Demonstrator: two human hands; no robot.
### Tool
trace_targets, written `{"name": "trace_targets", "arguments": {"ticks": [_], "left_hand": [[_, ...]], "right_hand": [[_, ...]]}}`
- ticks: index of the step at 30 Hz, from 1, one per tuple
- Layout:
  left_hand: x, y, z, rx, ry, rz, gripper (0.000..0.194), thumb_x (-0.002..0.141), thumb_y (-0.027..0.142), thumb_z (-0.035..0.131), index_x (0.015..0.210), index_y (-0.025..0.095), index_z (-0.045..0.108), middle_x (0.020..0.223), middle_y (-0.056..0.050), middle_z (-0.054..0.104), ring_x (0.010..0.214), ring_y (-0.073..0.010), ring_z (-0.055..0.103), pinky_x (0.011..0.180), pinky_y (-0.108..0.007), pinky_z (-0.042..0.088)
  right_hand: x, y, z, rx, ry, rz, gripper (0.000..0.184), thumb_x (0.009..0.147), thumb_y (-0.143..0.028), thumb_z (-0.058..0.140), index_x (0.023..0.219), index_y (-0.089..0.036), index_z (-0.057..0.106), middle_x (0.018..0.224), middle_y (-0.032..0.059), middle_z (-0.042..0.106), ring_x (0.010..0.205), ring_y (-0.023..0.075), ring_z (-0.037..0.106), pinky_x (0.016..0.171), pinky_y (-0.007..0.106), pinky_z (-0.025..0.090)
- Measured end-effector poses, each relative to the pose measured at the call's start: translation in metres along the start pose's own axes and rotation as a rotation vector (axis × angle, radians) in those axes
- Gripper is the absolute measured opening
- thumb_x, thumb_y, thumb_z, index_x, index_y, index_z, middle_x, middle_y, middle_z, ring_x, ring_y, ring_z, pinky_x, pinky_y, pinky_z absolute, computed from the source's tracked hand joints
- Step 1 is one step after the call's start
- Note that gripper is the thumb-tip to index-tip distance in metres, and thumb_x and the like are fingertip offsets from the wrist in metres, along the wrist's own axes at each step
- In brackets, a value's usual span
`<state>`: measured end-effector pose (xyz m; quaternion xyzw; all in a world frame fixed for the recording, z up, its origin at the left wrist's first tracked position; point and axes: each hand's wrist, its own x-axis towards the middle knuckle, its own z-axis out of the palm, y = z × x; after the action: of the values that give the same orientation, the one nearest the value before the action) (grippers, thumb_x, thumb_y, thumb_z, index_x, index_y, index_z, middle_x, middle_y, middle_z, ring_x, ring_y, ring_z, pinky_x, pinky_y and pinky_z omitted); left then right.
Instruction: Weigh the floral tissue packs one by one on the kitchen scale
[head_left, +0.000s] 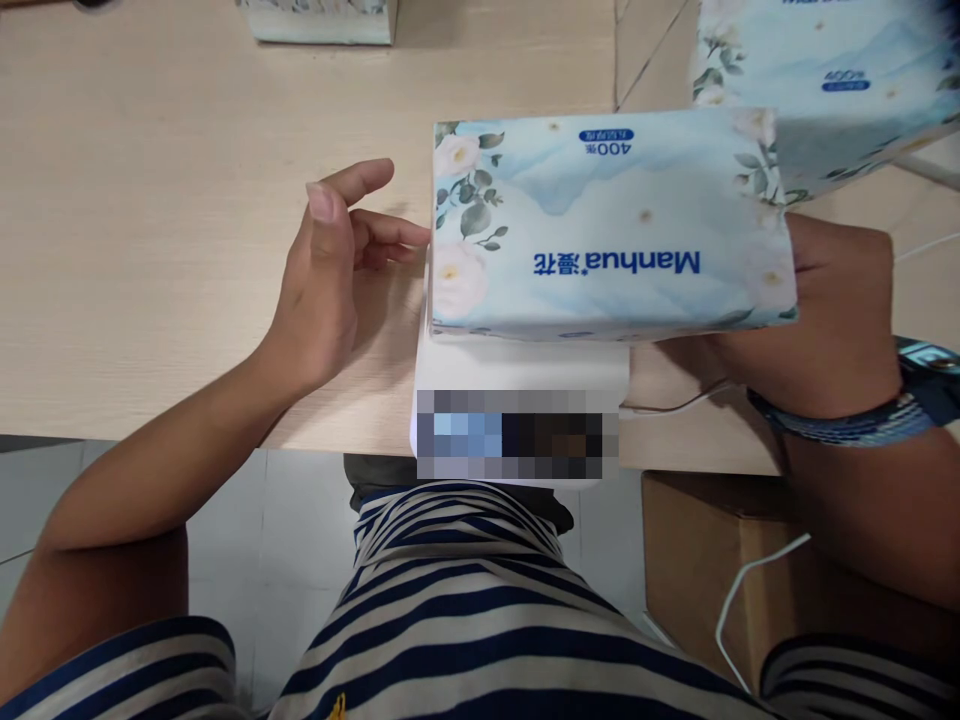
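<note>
One blue-and-white tissue pack point(611, 215) is over the white flat thing point(525, 368) on the bench point(150, 250), hiding its 12 o'clock part. Your left hand point(326, 260) is open at the pack's 9 o'clock end, a fingertip right by it. Your right hand point(832, 270) goes behind the 3 o'clock end; its fingers are hidden, so you can't tell their grip. A second pack point(832, 90) is at 2 o'clock, a brown box point(694, 560) at 5.

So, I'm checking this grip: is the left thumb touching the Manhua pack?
Apart. The head view shows the left thumb stopping short of the Manhua pack, with tabletop visible between them.
</note>
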<state>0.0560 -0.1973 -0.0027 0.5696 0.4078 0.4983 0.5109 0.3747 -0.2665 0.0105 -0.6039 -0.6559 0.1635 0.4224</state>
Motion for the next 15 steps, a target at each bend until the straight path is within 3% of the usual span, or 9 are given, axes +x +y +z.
{"name": "trace_targets", "arguments": {"ticks": [5, 9, 12, 15], "left_hand": [[0.0, 0.0, 0.001, -0.008, -0.02, 0.011, 0.071, 0.074, 0.096, 0.071, 0.112, 0.036, 0.081, 0.089, -0.007, 0.081, 0.096, -0.0342, 0.079, 0.088, -0.051, 0.066], [-0.001, -0.002, -0.002, 0.053, -0.05, 0.073, 0.068, 0.088, 0.09, 0.063, 0.121, 0.033, 0.077, 0.094, -0.007, 0.081, 0.099, -0.031, 0.08, 0.09, -0.05, 0.064], [0.001, -0.007, -0.008, 0.099, -0.154, 0.16, 0.056, 0.099, 0.073, 0.067, 0.133, 0.029, 0.068, 0.098, -0.003, 0.08, 0.107, -0.025, 0.08, 0.095, -0.046, 0.063], [0.004, -0.01, -0.017, 0.128, -0.28, 0.206, 0.057, 0.09, 0.047, 0.089, 0.138, 0.029, 0.064, 0.109, -0.001, 0.081, 0.11, -0.0217, 0.08, 0.097, -0.042, 0.062]], "right_hand": [[0.0, -0.002, 0.0, 0.029, 0.017, -0.03, 0.046, 0.075, -0.069, 0.09, 0.079, -0.023, 0.084, 0.077, -0.0008, 0.081, 0.07, 0.0161, 0.069, 0.064, 0.03, 0.054], [0.001, -0.005, -0.002, -0.015, -0.023, -0.022, 0.053, 0.076, -0.075, 0.086, 0.077, -0.022, 0.083, 0.074, -0.001, 0.08, 0.07, 0.0168, 0.071, 0.066, 0.03, 0.056], [0.0, -0.003, -0.004, -0.058, -0.054, -0.053, 0.06, 0.081, -0.08, 0.078, 0.077, -0.021, 0.083, 0.073, -0.0009, 0.079, 0.071, 0.0184, 0.074, 0.065, 0.03, 0.057], [-0.001, 0.003, -0.005, -0.119, -0.063, -0.077, 0.066, 0.084, -0.086, 0.069, 0.081, -0.022, 0.084, 0.077, 0.0006, 0.081, 0.075, 0.0217, 0.077, 0.064, 0.031, 0.058]]}}
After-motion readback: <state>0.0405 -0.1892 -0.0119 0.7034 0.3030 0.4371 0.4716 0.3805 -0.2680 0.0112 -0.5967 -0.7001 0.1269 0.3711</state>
